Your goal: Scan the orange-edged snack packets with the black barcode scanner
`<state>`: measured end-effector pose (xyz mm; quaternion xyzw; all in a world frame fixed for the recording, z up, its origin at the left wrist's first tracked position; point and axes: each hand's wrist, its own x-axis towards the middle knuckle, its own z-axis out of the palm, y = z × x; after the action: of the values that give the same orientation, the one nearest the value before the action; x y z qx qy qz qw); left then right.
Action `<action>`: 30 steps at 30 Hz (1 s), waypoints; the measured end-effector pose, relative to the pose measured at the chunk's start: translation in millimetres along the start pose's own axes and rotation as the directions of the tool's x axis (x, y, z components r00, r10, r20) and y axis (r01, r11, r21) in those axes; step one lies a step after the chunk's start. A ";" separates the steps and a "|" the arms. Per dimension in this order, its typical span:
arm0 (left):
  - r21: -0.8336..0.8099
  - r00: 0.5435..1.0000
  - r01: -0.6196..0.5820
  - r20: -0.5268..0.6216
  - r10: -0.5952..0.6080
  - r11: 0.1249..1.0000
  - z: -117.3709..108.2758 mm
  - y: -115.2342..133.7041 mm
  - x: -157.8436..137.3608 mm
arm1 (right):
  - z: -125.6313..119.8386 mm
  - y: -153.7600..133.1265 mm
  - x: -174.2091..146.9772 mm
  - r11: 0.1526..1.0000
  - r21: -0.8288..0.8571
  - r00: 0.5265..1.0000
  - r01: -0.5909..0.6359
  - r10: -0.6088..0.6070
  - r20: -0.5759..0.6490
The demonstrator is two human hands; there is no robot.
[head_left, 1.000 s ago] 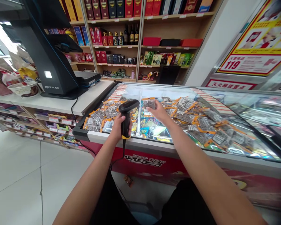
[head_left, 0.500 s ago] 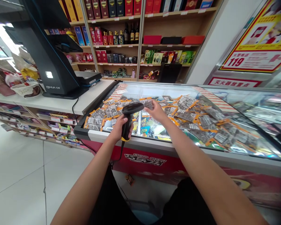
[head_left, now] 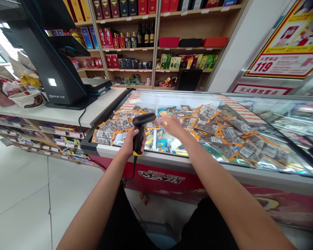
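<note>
In my left hand (head_left: 130, 142) is a black barcode scanner (head_left: 138, 133) with a yellow-trimmed base. My fingers wrap round its handle, and its head points to the upper right. My right hand (head_left: 170, 125) is just right of the scanner head, over the glass-topped freezer (head_left: 172, 158). Its fingers are curled and slightly blurred. At the fingertips is a small snack packet (head_left: 152, 124) with an orange edge, partly behind the scanner. Similar packets lie in a left pile (head_left: 105, 133) and a larger right pile (head_left: 229, 135) on the glass.
A scale with a screen (head_left: 65, 69) stands on the white counter (head_left: 86, 116) at left, near a paper bowl (head_left: 27, 100). Shelves of boxes and bottles (head_left: 130, 40) line the back. The scanner's cable (head_left: 134, 170) hangs down the freezer front. One packet (head_left: 144, 198) lies on the floor.
My right hand has moved slightly left and down with the snack packet, which now shows beside the scanner head. The scanner has shifted slightly left, and its head tilts a little more.
</note>
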<state>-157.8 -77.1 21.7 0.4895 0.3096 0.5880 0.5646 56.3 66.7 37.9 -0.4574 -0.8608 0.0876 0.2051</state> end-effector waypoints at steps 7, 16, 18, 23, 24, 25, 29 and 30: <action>0.000 0.999 0.033 0.013 -0.033 0.999 -1.8 -1.5 -1.0 | -34.2 43.4 0.6 0.861 -0.173 0.875 -0.478 0.448 -0.185; 0.003 1.000 0.025 0.003 -0.025 1.000 0.1 -0.2 -2.0 | -27.7 42.4 5.6 0.934 0.119 0.911 -0.336 0.355 -0.209; -0.002 1.000 0.019 0.000 -0.019 1.000 -0.2 -0.1 -2.1 | -27.0 41.4 5.2 0.935 0.207 0.910 -0.289 0.335 -0.242; -0.045 0.999 -0.018 0.028 0.019 0.999 -4.1 -2.1 -2.0 | -20.8 35.1 1.5 0.842 0.512 0.914 -0.171 0.329 -0.236; -0.047 0.999 -0.027 0.041 0.029 0.999 -4.7 -2.4 -2.2 | -18.8 33.7 0.9 0.825 0.545 0.923 -0.151 0.316 -0.222; -0.048 0.998 -0.035 0.050 0.038 0.998 -5.0 -2.7 -2.5 | -16.8 32.5 0.6 0.812 0.569 0.933 -0.127 0.293 -0.210; -0.051 0.997 -0.053 0.047 0.055 0.997 -3.7 -3.2 -4.0 | -10.9 29.6 0.4 0.793 0.608 0.961 -0.045 0.200 -0.189; -0.050 0.997 -0.057 0.041 0.059 0.997 -3.1 -3.2 -4.4 | -10.2 29.5 0.3 0.791 0.610 0.962 -0.044 0.197 -0.186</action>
<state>-160.0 -80.2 16.8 0.4966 0.2687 0.6010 0.5657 82.7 83.3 37.1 -0.4303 -0.7261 0.3126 0.4358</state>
